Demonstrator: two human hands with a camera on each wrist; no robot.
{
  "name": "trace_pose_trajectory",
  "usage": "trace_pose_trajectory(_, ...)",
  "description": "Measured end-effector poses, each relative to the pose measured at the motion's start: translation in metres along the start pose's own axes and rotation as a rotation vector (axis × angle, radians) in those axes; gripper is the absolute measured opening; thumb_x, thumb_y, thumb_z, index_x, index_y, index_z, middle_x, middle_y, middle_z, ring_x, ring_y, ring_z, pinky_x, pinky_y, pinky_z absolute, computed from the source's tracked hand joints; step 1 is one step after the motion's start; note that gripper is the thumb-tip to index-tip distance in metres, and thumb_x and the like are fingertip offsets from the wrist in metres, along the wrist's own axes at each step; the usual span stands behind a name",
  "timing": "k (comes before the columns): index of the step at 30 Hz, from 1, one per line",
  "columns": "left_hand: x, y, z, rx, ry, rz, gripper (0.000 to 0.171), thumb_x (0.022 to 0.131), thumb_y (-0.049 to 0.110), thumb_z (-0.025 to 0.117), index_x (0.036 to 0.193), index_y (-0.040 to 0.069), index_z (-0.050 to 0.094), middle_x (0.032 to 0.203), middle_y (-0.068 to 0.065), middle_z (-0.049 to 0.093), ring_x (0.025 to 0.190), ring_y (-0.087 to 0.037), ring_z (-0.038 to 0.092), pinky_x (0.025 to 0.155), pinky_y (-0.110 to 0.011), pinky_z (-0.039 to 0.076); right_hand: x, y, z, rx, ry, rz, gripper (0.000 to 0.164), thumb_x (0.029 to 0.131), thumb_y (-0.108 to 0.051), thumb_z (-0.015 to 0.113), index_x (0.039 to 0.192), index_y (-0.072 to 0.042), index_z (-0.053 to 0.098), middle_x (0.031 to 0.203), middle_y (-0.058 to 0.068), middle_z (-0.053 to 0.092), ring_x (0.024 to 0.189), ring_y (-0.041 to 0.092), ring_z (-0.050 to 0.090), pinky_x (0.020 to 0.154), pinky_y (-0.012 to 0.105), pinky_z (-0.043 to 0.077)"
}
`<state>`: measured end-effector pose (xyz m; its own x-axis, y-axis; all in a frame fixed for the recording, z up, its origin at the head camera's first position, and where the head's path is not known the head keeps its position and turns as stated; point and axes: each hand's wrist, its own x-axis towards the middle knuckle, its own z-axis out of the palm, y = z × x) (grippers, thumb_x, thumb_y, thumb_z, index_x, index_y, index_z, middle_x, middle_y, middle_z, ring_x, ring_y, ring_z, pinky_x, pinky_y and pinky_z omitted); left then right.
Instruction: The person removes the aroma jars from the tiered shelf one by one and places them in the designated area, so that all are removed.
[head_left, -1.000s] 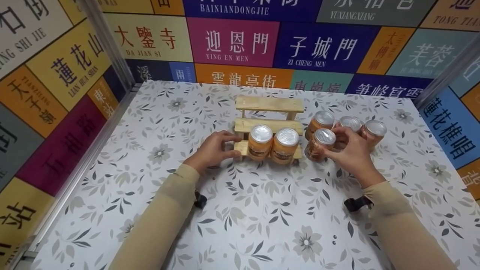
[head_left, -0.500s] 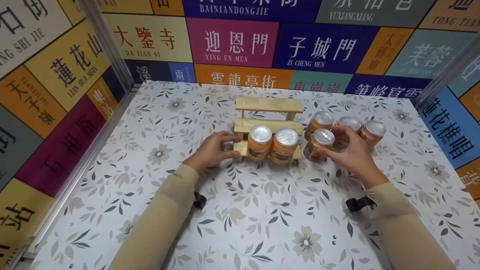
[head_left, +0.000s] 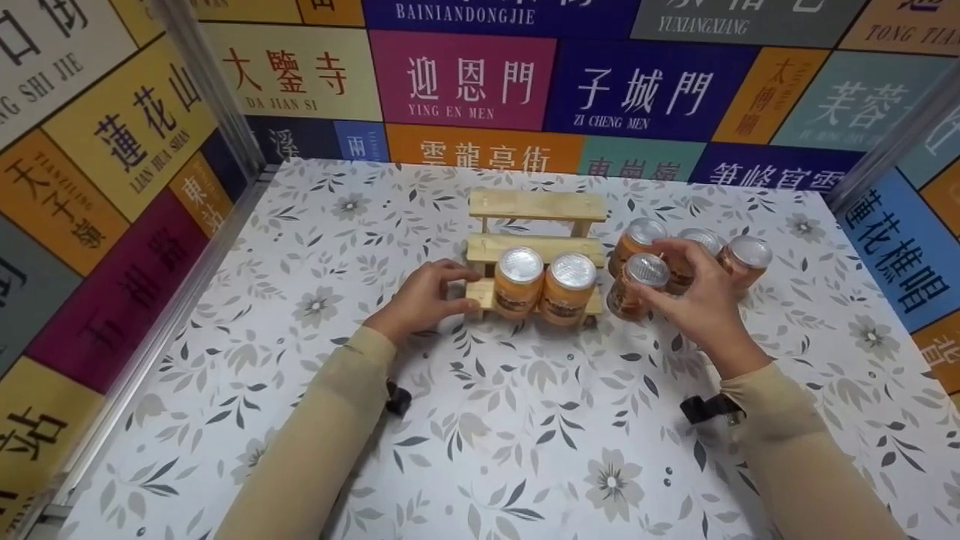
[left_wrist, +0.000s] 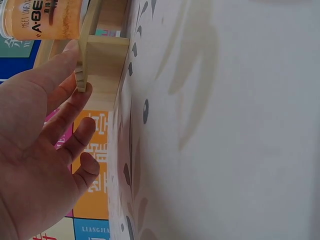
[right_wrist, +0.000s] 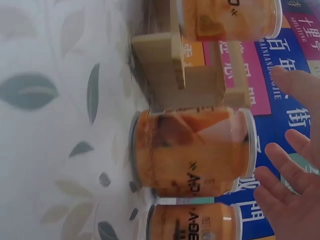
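My left hand (head_left: 421, 301) pinches the left end of the lowest step of a three-step wooden stand (head_left: 537, 204); in the left wrist view the thumb lies on the board (left_wrist: 83, 60). Two orange cans with clear lids, one on the left (head_left: 517, 291) and one on the right (head_left: 568, 300), stand upright on that step. To the right of the stand, my right hand (head_left: 709, 311) is spread around the top of another upright orange can (head_left: 624, 297) on the table. The right wrist view shows its fingers (right_wrist: 285, 165) apart from that can (right_wrist: 192, 150).
Behind the right hand stand three more cans: one at the back left (head_left: 637, 238), one in the middle (head_left: 699, 241) partly hidden by the fingers, and one at the right (head_left: 746, 262). Colourful sign-covered walls (head_left: 465, 82) border the flower-patterned tabletop (head_left: 480, 450).
My right hand's thumb and fingers have come off the front can and risen slightly towards its lid. That can stays about where it was. The left hand and stand have not visibly moved.
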<state>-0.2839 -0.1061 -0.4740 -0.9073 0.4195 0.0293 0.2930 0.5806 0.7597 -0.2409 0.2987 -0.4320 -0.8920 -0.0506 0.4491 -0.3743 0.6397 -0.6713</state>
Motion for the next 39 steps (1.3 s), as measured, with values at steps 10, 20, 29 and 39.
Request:
trace_pose_trajectory(10, 0.001, 0.0, 0.001, 0.013, 0.003, 0.011, 0.047, 0.089, 0.029, 0.083, 0.133, 0.019, 0.07, 0.128, -0.001, 0.066, 0.101, -0.028, 0.06, 0.084, -0.035, 0.048, -0.003, -0.023, 0.014, 0.016, 0.01, -0.097, 0.061, 0.078, -0.019, 0.093, 0.131, -0.009, 0.066, 0.132, 0.006, 0.066, 0.126, 0.026, 0.061, 0.11, 0.027, 0.043)
trace_pose_trajectory(20, 0.001, 0.001, 0.001, 0.0, 0.006, -0.034, 0.049, 0.086, 0.031, 0.084, 0.132, 0.023, 0.07, 0.129, 0.001, 0.065, 0.107, -0.027, 0.061, 0.089, -0.037, 0.05, -0.006, -0.032, 0.03, 0.064, -0.035, -0.126, 0.056, 0.081, -0.021, 0.091, 0.131, -0.014, 0.066, 0.131, 0.004, 0.066, 0.132, 0.021, 0.058, 0.115, 0.04, 0.044)
trace_pose_trajectory(29, 0.001, 0.0, 0.001, -0.007, 0.005, -0.029, 0.05, 0.086, 0.03, 0.085, 0.133, 0.023, 0.07, 0.129, 0.001, 0.064, 0.107, -0.026, 0.06, 0.09, -0.037, 0.05, -0.007, -0.042, 0.039, 0.185, -0.144, -0.064, 0.065, 0.08, -0.006, 0.089, 0.137, -0.001, 0.059, 0.133, 0.015, 0.065, 0.122, 0.03, 0.064, 0.099, 0.014, 0.05)
trace_pose_trajectory(39, 0.0, -0.001, 0.001, -0.013, 0.012, 0.045, 0.049, 0.088, 0.029, 0.084, 0.133, 0.016, 0.07, 0.127, -0.004, 0.066, 0.099, -0.033, 0.061, 0.083, -0.035, 0.048, -0.009, -0.071, 0.04, 0.189, -0.19, -0.077, 0.064, 0.082, -0.005, 0.087, 0.137, 0.004, 0.057, 0.131, 0.022, 0.064, 0.118, 0.039, 0.065, 0.1, 0.031, 0.056)
